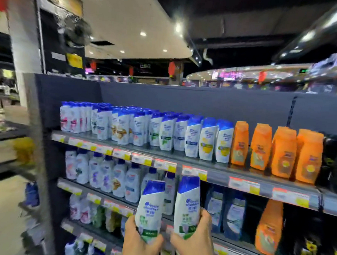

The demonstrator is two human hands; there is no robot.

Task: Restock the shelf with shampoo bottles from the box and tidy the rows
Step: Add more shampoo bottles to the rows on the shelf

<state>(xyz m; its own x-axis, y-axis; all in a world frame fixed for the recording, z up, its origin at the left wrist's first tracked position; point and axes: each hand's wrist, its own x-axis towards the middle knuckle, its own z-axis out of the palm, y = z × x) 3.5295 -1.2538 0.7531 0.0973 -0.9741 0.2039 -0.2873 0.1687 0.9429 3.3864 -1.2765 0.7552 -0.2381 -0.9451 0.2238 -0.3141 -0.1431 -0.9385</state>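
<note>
I hold two white shampoo bottles with blue caps upright in front of the shelves. My left hand (140,243) grips the bottom of the left bottle (150,206). My right hand (194,239) grips the bottom of the right bottle (188,204). Both bottles hang level with the second and third shelves, below the top shelf (218,174). On the top shelf stand rows of white blue-capped bottles (163,131), then orange bottles (275,150) to the right. The box is out of view.
Lower shelves hold more white bottles (106,174), dark blue bottles (225,212), an orange bottle (268,228) and black packs (335,167) at the far right. An aisle floor (0,222) opens to the left of the shelf end. The picture is blurred by motion.
</note>
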